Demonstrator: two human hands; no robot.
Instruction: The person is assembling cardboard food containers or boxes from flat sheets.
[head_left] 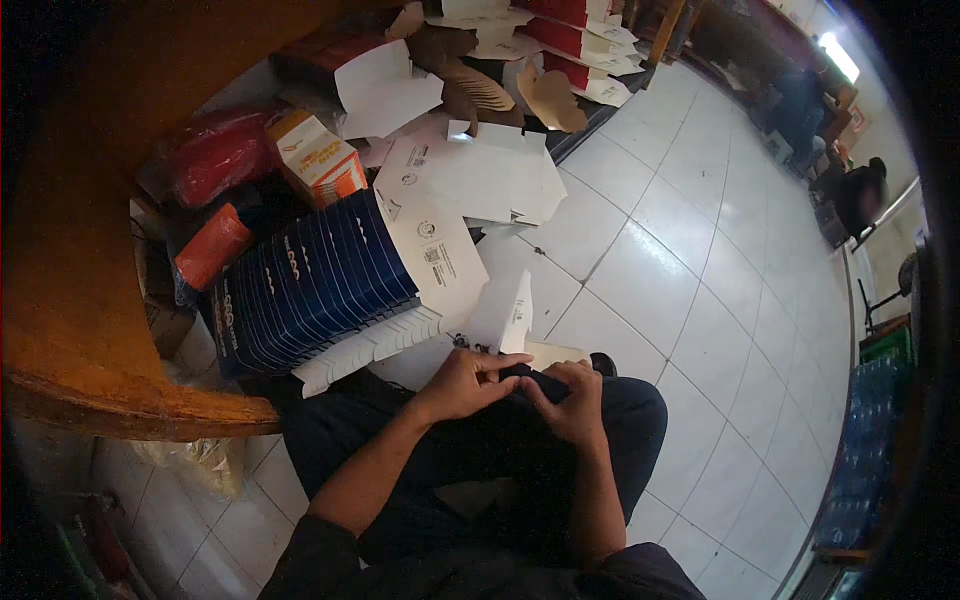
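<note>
Above your dark-trousered folded legs (480, 442), your left hand (462, 388) pinches one end of a small, dark navy folded piece (537, 381) between thumb and fingers; your right hand (574, 402) grips its other end. Just beyond your fingers, a white printed card panel (505, 312) stands upright. To your left lies a stack of dark blue card sheets with white edges (315, 270). Farther off are loose white card sheets (490, 175) and, far right, a seated person (850, 200).

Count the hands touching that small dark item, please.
2: left hand at the left end of the dark item, right hand at its right end; none appear hidden.
</note>
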